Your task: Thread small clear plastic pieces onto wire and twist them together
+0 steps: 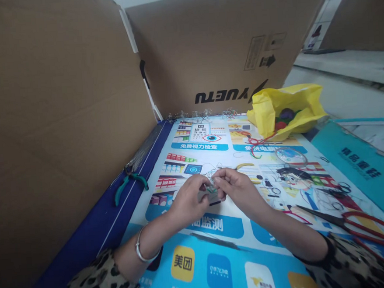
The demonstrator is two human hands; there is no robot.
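Observation:
Thin bent wire (pixel 209 171), pale and partly greenish, is held up between my two hands over the printed sheet. My left hand (pixel 191 199), with a silver bangle at the wrist, pinches it from the left with curled fingers. From the other side my right hand (pixel 237 189) closes thumb and forefinger on the same wirework. My fingers hide part of its shape, and the fine strands are blurred. Just behind my right hand lie yellow-handled pliers (pixel 246 165). Teal-handled pliers (pixel 130 183) rest at the left on the blue edge.
Cardboard walls (pixel 212 50) stand behind and left. Several wire pieces (pixel 206 113) line the back. A yellow bag (pixel 265 112) holds coloured balls. On the right lie red-handled scissors (pixel 358 224), small dark scissors (pixel 340 190), a clear ring (pixel 290 156) and a turquoise box (pixel 361 171).

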